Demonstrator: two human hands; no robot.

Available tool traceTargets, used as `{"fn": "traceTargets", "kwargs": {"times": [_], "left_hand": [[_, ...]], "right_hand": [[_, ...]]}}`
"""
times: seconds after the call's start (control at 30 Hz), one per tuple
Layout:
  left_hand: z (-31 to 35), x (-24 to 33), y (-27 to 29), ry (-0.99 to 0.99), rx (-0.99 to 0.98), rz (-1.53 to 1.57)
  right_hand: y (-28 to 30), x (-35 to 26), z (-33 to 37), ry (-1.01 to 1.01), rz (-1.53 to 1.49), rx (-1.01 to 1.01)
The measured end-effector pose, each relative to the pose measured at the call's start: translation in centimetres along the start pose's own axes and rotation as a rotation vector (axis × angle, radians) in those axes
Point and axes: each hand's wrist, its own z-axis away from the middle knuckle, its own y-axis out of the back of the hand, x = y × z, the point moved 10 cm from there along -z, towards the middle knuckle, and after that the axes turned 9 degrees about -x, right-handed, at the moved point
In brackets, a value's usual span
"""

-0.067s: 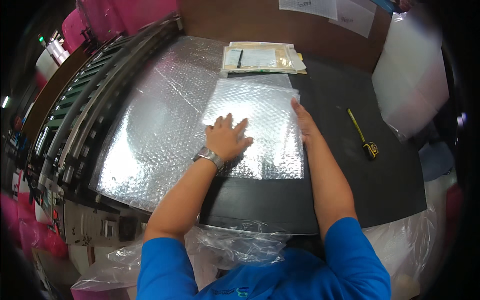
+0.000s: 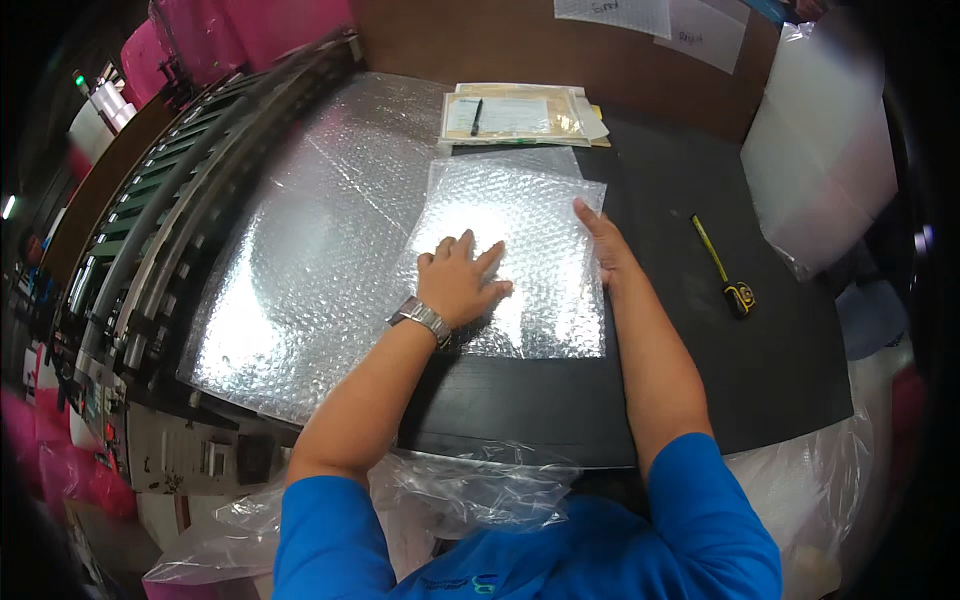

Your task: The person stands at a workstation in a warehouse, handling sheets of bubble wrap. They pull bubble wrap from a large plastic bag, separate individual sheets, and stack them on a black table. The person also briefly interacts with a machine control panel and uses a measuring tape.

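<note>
A small rectangular piece of clear bubble wrap (image 2: 530,300) lies on the dark table, over other bubble wrap at its left and far edges. I cannot tell whether it is one sheet or a pouch. Spread flat on its left part is my left hand (image 2: 460,285), fingers apart, a metal watch on the wrist. At the right edge my right hand (image 2: 608,245) grips the bubble wrap, thumb on top and the other fingers mostly hidden beneath. To the left, a large bubble wrap sheet (image 2: 310,270) reaches toward the rollers.
A machine with rollers (image 2: 160,200) borders the table's left side. Papers in a clear sleeve (image 2: 560,118) with a black pen (image 2: 477,117) lie at the back, before a brown board (image 2: 480,50). A partly extended tape measure (image 2: 738,298) rests at right, near white wrapped material (image 2: 815,160).
The far right corner of the small bubble wrap piece has shifted slightly to the right. My left hand has slid a little rightward on it; my right thumb has moved slightly left.
</note>
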Motion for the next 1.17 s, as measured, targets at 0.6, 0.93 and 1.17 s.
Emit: {"fn": "traceTargets", "kwargs": {"times": [0.6,0.93,1.17], "left_hand": [[2.7,-6.9,7.8,-0.052,0.723,0.66],[3.4,-7.1,8.4,-0.058,0.767,0.62],[3.5,-6.3,8.6,-0.076,0.735,0.606]], "right_hand": [[-0.5,-1.0,0.7,0.032,0.047,0.039],[0.3,-0.4,0.9,-0.062,0.111,0.126],[0.6,0.0,0.2,-0.051,0.109,0.061]]}}
